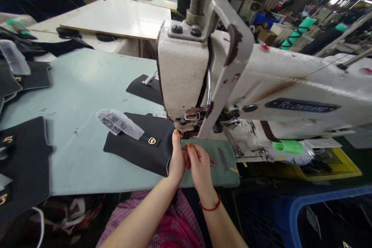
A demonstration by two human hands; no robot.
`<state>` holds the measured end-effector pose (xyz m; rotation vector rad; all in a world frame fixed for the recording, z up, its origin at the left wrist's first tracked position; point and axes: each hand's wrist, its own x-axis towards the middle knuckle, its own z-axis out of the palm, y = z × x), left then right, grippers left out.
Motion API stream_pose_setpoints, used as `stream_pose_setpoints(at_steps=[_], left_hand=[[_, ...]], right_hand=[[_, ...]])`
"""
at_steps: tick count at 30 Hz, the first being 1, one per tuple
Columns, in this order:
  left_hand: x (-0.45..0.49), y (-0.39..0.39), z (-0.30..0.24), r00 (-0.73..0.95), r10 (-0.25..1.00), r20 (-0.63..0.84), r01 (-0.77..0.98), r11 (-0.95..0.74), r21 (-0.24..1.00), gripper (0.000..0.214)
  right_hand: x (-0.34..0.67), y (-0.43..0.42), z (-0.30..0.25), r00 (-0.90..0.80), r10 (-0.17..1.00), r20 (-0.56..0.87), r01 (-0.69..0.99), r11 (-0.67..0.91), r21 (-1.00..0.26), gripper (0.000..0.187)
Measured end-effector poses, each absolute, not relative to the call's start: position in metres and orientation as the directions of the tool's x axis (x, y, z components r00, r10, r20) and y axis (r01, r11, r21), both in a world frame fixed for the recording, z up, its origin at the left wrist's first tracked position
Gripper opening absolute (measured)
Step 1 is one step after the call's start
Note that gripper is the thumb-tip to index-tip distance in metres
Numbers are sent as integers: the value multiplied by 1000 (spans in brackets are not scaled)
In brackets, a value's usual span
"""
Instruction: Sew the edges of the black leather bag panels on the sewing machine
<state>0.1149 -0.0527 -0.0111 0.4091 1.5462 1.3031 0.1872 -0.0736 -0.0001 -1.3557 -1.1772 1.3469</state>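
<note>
A black leather panel (139, 157) with a gold clasp (152, 140) and a strap end wrapped in clear plastic (119, 123) lies on the pale green worktop, its right edge at the sewing machine's head (183, 73). My left hand (176, 162) grips that right edge, thumb on top and fingers hidden beneath. Just right of it, my right hand (200, 166) is closed in a pinch beside the edge. Whatever its fingertips hold is too small or hidden. The needle area lies just beyond both hands, mostly blocked from sight.
Another black panel (145, 90) lies behind, partly hidden by the machine. More panels (27, 159) are stacked at the left. A pink-handled tool (213, 162) rests under the machine arm. A blue crate (299, 205) stands at lower right, near a yellow tray (347, 162).
</note>
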Motion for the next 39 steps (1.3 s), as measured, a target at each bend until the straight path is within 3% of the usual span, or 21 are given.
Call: stream_pose_setpoints(at_steps=[2, 7, 11, 13, 16, 19, 23, 30, 36, 39], left_hand=[[117, -58, -14, -481, 762, -434, -312, 315, 897, 74], [96, -143, -43, -457, 844, -280, -143, 241, 960, 62], [20, -202, -62, -446, 895, -15, 237, 135, 962, 51], [-29, -186, -57, -300, 939, 165, 488, 3, 873, 50], [-81, -113, -40, 154, 953, 261, 713, -291, 638, 57], [-95, -35, -24, 549, 806, 222, 675, -584, 452, 85], [-80, 9, -8, 755, 635, 161, 550, -748, 372, 100], [-60, -20, 24, 655, 755, 33, 737, -647, 194, 95], [-44, -35, 40, 536, 844, -8, 841, -532, 100, 90], [-40, -35, 46, 511, 858, -39, 859, -509, 62, 87]], right_hand=[[188, -71, 3, -2, 991, -137, 83, -137, -987, 32], [179, -61, 13, -30, 998, -53, 212, -45, -976, 44], [163, -54, 15, -89, 996, -26, 287, 0, -958, 49], [155, -52, 13, -86, 996, -15, 286, 10, -958, 48], [148, -53, 7, -60, 998, -10, 269, 7, -963, 47], [147, -54, 2, -49, 999, 4, 267, 17, -963, 46], [152, -54, 0, -61, 998, 15, 300, 33, -953, 46], [164, -50, 6, -118, 993, -5, 296, 30, -955, 46], [175, -36, 8, -192, 977, -89, 260, -37, -965, 45], [180, -38, 9, -199, 978, -66, 270, -10, -963, 47]])
